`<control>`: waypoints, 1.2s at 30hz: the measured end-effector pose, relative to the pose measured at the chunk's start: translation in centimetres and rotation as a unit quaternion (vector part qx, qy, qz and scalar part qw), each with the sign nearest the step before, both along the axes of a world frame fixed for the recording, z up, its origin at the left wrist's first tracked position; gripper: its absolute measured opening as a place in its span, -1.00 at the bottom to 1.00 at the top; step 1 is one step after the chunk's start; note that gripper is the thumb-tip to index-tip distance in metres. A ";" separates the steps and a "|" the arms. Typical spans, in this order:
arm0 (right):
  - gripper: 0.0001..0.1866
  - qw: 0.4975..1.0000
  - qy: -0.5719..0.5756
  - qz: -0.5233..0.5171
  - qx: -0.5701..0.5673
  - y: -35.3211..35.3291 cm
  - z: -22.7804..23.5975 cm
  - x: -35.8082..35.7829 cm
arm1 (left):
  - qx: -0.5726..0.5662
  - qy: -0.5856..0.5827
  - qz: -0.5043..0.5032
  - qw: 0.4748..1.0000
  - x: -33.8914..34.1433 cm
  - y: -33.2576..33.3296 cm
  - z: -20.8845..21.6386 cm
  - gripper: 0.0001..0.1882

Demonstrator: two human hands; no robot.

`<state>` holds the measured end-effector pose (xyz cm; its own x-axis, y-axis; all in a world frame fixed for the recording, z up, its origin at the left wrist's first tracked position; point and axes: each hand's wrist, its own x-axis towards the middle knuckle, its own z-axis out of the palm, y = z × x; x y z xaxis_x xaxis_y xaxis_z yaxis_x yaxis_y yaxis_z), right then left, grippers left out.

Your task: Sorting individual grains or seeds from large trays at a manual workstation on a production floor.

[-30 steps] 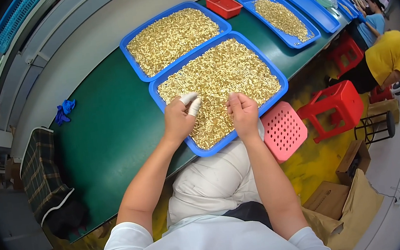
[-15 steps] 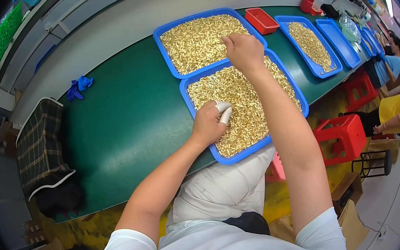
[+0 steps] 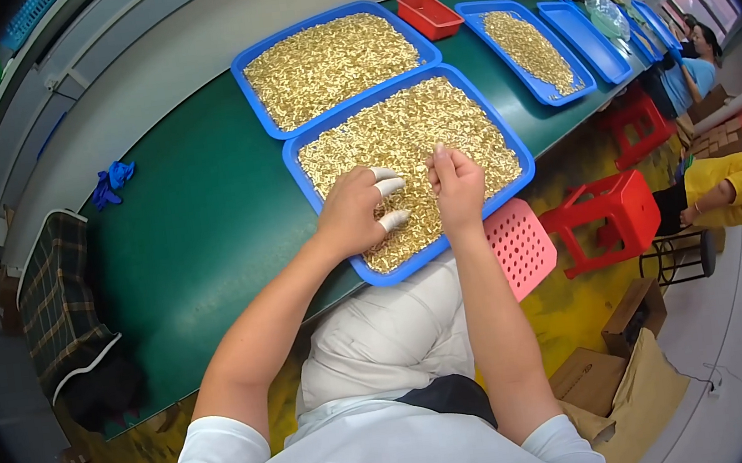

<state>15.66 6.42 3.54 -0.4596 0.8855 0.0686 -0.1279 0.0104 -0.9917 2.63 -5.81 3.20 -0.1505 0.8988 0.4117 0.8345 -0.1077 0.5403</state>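
Observation:
Two blue trays full of small gold-coloured metal pieces lie one behind the other on the green table. Over the near tray (image 3: 522, 152) are both my hands. My left hand (image 3: 356, 207), with white finger cots on some fingers, rests at the left part of the gold metal pieces (image 3: 422, 120), its fingers apart. To its right, my right hand (image 3: 458, 180) is closed with thumb and fingertips pressed together; whatever lies between them is too small to make out. The far tray (image 3: 258, 107) stands behind, touching the near one.
A red basket (image 3: 429, 16) sits beside the far tray. Further right are a part-filled blue tray (image 3: 587, 79) and another blue tray (image 3: 618, 71). Blue gloves (image 3: 112, 181) lie at the left. Pink and red stools (image 3: 612, 215) stand right of me, near a person in yellow (image 3: 732, 190).
My right hand has come back from over the far tray to the near one, beside the left. My left hand's fingers have spread. The whole view has shifted.

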 end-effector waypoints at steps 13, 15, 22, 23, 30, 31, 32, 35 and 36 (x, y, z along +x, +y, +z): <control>-0.71 0.998 0.045 -0.006 0.054 -1.8 -2.9 1.9 | -0.043 0.106 -0.036 0.993 0.5 3.8 -0.7 -0.87; -0.71 0.997 0.028 -0.004 0.073 -1.5 -3.3 2.1 | -0.068 0.130 -0.019 0.989 0.3 3.9 -0.1 -0.85; -0.68 0.995 -0.018 0.019 0.097 -1.6 -3.3 2.2 | -0.099 -0.109 0.060 0.987 -0.3 1.3 0.3 -0.86; -0.68 0.995 -0.016 0.018 0.094 -1.6 -3.1 2.2 | -0.075 -0.232 0.070 0.967 -0.3 1.1 0.1 -0.86; -0.68 0.994 -0.037 0.031 0.102 -1.6 -2.9 2.1 | 0.002 -0.397 0.063 0.916 0.0 1.1 -0.7 -0.90; -0.68 0.993 -0.040 0.029 0.106 -1.6 -2.9 2.2 | -0.002 -0.463 0.056 0.885 0.2 1.0 -0.5 -0.88; -0.68 0.993 -0.039 0.028 0.106 -1.6 -3.0 2.2 | -0.006 -0.526 0.050 0.849 0.4 0.9 0.0 -0.86; -0.69 0.993 -0.040 0.031 0.104 -1.6 -3.1 2.2 | 0.001 -0.523 0.045 0.851 1.0 0.8 0.2 -0.83; -0.69 0.993 -0.036 0.035 0.106 -1.6 -3.0 2.2 | 0.000 -0.523 0.044 0.851 1.0 0.8 0.2 -0.83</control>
<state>17.90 4.78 0.52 -0.5302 0.8199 0.2159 -0.0655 0.2143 -0.9746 3.63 -4.99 3.39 -0.5020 0.8648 0.0104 -0.0984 -0.0690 0.9928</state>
